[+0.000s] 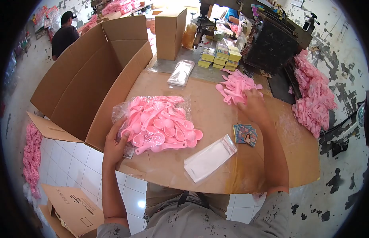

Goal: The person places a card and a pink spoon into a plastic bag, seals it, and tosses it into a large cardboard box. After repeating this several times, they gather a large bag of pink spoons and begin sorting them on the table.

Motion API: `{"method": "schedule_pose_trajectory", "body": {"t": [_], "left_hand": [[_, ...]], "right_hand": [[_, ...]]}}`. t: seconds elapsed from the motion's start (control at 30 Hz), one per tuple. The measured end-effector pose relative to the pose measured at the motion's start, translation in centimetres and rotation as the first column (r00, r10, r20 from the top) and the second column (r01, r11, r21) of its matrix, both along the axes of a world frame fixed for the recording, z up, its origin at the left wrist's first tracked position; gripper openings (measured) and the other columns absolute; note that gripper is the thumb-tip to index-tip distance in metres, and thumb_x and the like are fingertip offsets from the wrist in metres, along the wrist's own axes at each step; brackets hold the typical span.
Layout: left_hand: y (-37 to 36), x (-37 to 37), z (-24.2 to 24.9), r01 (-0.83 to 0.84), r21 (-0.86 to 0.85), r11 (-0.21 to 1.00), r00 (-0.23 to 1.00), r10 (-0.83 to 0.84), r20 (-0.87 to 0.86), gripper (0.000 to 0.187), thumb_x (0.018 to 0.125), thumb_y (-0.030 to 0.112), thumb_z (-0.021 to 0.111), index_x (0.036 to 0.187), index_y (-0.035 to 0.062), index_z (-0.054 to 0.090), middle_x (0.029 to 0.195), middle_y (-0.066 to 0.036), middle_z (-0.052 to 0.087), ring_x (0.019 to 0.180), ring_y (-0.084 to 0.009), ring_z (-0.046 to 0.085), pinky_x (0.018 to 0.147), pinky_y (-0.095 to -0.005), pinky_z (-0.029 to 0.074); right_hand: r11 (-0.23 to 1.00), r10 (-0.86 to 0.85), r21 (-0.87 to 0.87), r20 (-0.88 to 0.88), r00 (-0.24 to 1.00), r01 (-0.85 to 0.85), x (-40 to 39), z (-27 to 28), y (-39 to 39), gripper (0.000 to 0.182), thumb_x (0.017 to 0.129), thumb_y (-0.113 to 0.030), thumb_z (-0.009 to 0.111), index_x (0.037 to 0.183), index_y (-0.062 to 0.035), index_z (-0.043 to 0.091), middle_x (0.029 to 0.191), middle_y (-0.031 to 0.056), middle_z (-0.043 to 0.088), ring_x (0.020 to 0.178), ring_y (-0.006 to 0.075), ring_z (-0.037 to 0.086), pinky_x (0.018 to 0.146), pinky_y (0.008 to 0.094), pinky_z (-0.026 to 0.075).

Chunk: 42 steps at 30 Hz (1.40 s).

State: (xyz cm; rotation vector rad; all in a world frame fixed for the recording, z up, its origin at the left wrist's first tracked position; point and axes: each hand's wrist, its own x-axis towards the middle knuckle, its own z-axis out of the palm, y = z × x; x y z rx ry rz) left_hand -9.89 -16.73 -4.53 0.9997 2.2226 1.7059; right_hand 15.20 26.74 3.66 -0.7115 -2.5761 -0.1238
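On the cardboard-covered table lies a clear plastic bag point(185, 102) with many pink plastic spoons point(156, 123) in and over it, some handles jutting past its near edge. My left hand point(114, 141) grips the bag's left side between thumb and fingers. At the table's far right, my right hand point(254, 106) has its fingers bent over the near edge of a loose pile of pink spoons point(233, 84); the fingertips are partly hidden among them. A fanned stack of picture cards point(246, 135) lies just below my right hand. Flat clear plastic sleeves point(210, 158) rest near the front edge.
A large open carton point(77, 75) stands at left, a smaller box point(170, 35) behind. Another sleeve stack point(181, 73), yellow-edged card stacks point(220, 55) and a dark machine point(270, 43) sit farther back. Pink bundles point(313, 95) hang at right. A person point(65, 35) is at far left.
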Motion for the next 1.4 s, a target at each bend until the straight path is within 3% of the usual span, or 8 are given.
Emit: {"method": "schedule_pose_trajectory", "body": {"t": [0.03, 0.2, 0.4, 0.8, 1.0, 1.27, 1.37, 1.4], "left_hand": [[0.0, -0.1, -0.2, -0.005, -0.003, 1.000, 1.000, 0.005, -0.007, 0.051, 0.102, 0.024, 0.069, 0.147, 0.0028, 0.059, 0.148, -0.016, 0.063, 0.140, -0.0289, 0.056, 0.118, -0.0409, 0.042], [0.0, 0.1, 0.0, -0.001, 0.009, 1.000, 1.000, 0.001, 0.003, 0.050, 0.102, 0.023, 0.069, 0.147, 0.0032, 0.059, 0.147, -0.016, 0.063, 0.139, -0.0286, 0.056, 0.117, -0.0407, 0.042], [0.0, 0.1, 0.1, -0.005, -0.004, 1.000, 1.000, 0.005, -0.003, 0.050, 0.101, 0.022, 0.070, 0.147, 0.0032, 0.060, 0.147, -0.016, 0.063, 0.139, -0.0281, 0.057, 0.117, -0.0402, 0.042], [0.0, -0.1, 0.0, 0.002, -0.002, 1.000, 1.000, -0.002, -0.009, 0.051, 0.100, 0.023, 0.071, 0.146, 0.0034, 0.060, 0.148, -0.017, 0.062, 0.141, -0.0288, 0.056, 0.118, -0.0410, 0.042], [0.0, 0.1, 0.2, -0.013, -0.008, 1.000, 1.000, 0.013, 0.007, 0.052, 0.100, 0.023, 0.072, 0.146, 0.0032, 0.060, 0.148, -0.017, 0.062, 0.141, -0.0294, 0.055, 0.119, -0.0411, 0.041], [-0.1, 0.1, 0.4, -0.003, -0.012, 1.000, 0.999, 0.002, -0.038, 0.052, 0.099, 0.023, 0.072, 0.146, 0.0034, 0.060, 0.147, -0.016, 0.063, 0.139, -0.0291, 0.056, 0.118, -0.0409, 0.042], [-0.1, 0.0, 0.3, 0.003, -0.005, 1.000, 1.000, -0.003, -0.029, 0.052, 0.099, 0.023, 0.072, 0.146, 0.0039, 0.061, 0.147, -0.016, 0.063, 0.139, -0.0290, 0.057, 0.118, -0.0409, 0.042], [0.0, 0.0, 0.3, 0.000, -0.007, 1.000, 1.000, -0.001, -0.029, 0.052, 0.099, 0.023, 0.072, 0.146, 0.0039, 0.061, 0.147, -0.016, 0.063, 0.139, -0.0290, 0.057, 0.118, -0.0408, 0.042]], "right_hand": [[0.965, 0.022, 0.263, -0.095, 0.995, 0.003, 0.0, -0.4, 0.1, 0.040, 0.085, -0.026, 0.078, 0.118, -0.0023, 0.073, 0.113, 0.0198, 0.071, 0.110, 0.0364, 0.068, 0.095, 0.0484, 0.053], [0.700, 0.530, -0.589, 0.051, 0.847, -0.403, -2.1, -1.2, -7.6, 0.051, 0.087, -0.021, 0.075, 0.133, -0.0005, 0.064, 0.127, 0.0182, 0.065, 0.119, 0.0323, 0.064, 0.103, 0.0418, 0.051], [0.593, 0.570, -0.631, -0.109, 0.814, -0.500, -4.7, -3.3, -11.7, 0.055, 0.089, -0.022, 0.073, 0.138, -0.0002, 0.060, 0.121, 0.0213, 0.068, 0.120, 0.0401, 0.062, 0.105, 0.0473, 0.050], [0.435, 0.494, -0.764, -0.239, 0.836, -0.476, -3.2, -1.8, -10.9, 0.047, 0.092, -0.006, 0.072, 0.138, -0.0032, 0.061, 0.109, 0.0108, 0.070, 0.099, 0.0207, 0.068, 0.085, 0.0327, 0.058], [0.615, 0.518, -0.636, -0.121, 0.847, -0.467, -3.8, -3.2, -11.1, 0.029, 0.093, -0.009, 0.074, 0.122, -0.0059, 0.070, 0.103, 0.0053, 0.071, 0.094, 0.0162, 0.065, 0.079, 0.0327, 0.054], [0.560, 0.450, -0.789, 0.033, 0.892, -0.254, -0.6, 3.2, -2.7, 0.020, 0.093, -0.013, 0.076, 0.111, -0.0062, 0.074, 0.093, 0.0026, 0.072, 0.083, 0.0088, 0.063, 0.075, 0.0297, 0.052], [0.708, 0.171, -0.700, 0.043, 0.984, -0.092, 0.2, 2.3, 2.2, 0.026, 0.091, -0.018, 0.078, 0.114, -0.0071, 0.074, 0.113, 0.0094, 0.073, 0.098, 0.0203, 0.067, 0.087, 0.0352, 0.054], [0.891, 0.161, -0.433, 0.017, 0.987, -0.138, 0.0, 1.3, 2.2, 0.028, 0.092, -0.018, 0.077, 0.118, -0.0075, 0.073, 0.120, 0.0112, 0.071, 0.106, 0.0223, 0.067, 0.091, 0.0368, 0.053]]}}
